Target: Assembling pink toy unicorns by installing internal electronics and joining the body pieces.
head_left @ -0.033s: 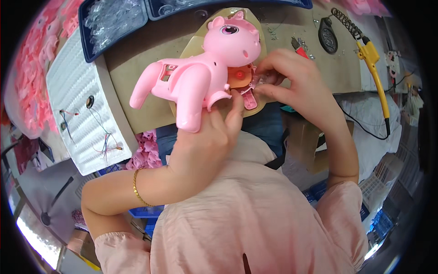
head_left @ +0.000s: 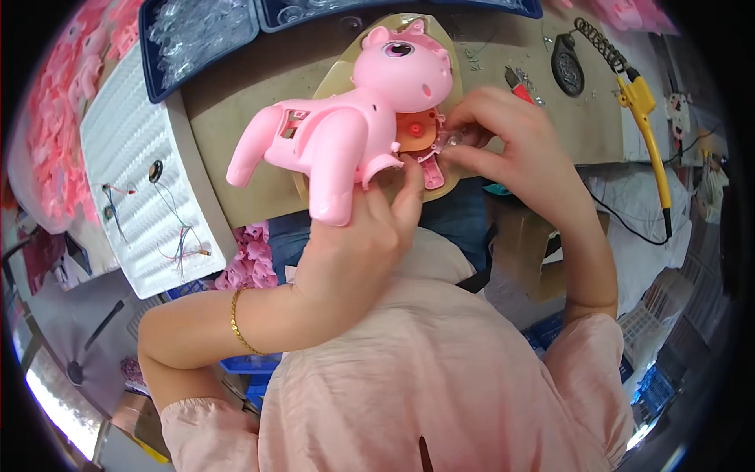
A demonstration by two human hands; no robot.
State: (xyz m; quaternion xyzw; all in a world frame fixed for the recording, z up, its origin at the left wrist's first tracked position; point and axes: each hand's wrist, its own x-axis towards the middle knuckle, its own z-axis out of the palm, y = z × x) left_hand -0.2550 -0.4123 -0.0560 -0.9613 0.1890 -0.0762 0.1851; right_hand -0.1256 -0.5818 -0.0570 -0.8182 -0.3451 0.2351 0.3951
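Observation:
A pink plastic toy pony (head_left: 334, 145) lies on a tan, pointed board (head_left: 334, 75), head to the far right and legs toward me. My left hand (head_left: 354, 248) grips it from below, thumb up at its open chest side and the other fingers hidden beneath. Inside the opening shows an orange part (head_left: 411, 132) with a red round centre. A pink leg-like piece (head_left: 432, 175) sticks out below it. My right hand (head_left: 507, 130) is closed in a pinch on a small clear plastic piece (head_left: 451, 140), held against the opening's right edge.
Blue trays (head_left: 200, 51) of clear parts stand at the back. On the left, a white foam board (head_left: 141, 204) carries wired components. A red-handled tool (head_left: 519, 86), loose screws, a black oval object (head_left: 566, 63) and a yellow soldering iron (head_left: 645, 118) on a coiled holder lie right.

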